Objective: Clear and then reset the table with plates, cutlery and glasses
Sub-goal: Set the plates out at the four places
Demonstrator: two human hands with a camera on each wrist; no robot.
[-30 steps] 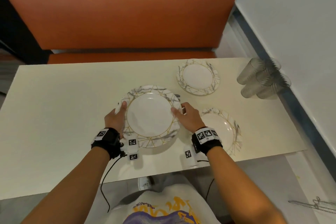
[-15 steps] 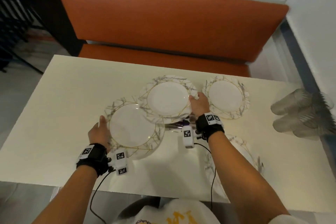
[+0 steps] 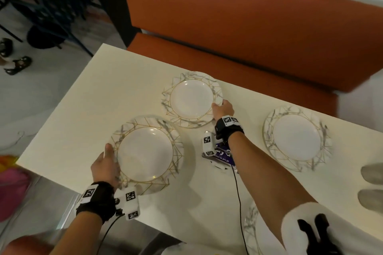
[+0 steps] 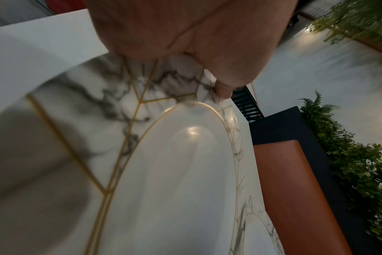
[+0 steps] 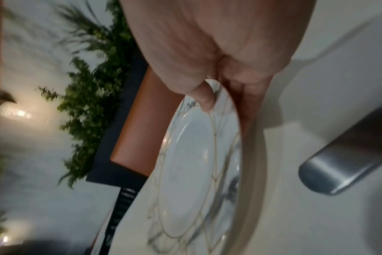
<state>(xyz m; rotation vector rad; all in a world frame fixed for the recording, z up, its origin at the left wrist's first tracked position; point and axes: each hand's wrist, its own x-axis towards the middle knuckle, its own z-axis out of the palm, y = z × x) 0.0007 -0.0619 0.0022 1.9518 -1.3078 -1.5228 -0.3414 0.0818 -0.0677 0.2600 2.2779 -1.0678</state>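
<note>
Plates going out, reset step. We hold near plate (image 3: 145,154) in left hand (image 3: 104,168), far plate (image 3: 191,99) in right hand (image 3: 223,109), both above table (image 3: 83,109). Next: lower flat, release rims.

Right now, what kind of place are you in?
Probably a restaurant or café: an orange booth bench runs behind a long cream table, matching marble-patterned plates are laid out, and leafy plants line the wall.

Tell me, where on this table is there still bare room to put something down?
Bare table lies left of the far plate and the near plate, out to the edge. The right side is crowded: the right plate, glasses and a partly hidden plate.
</note>
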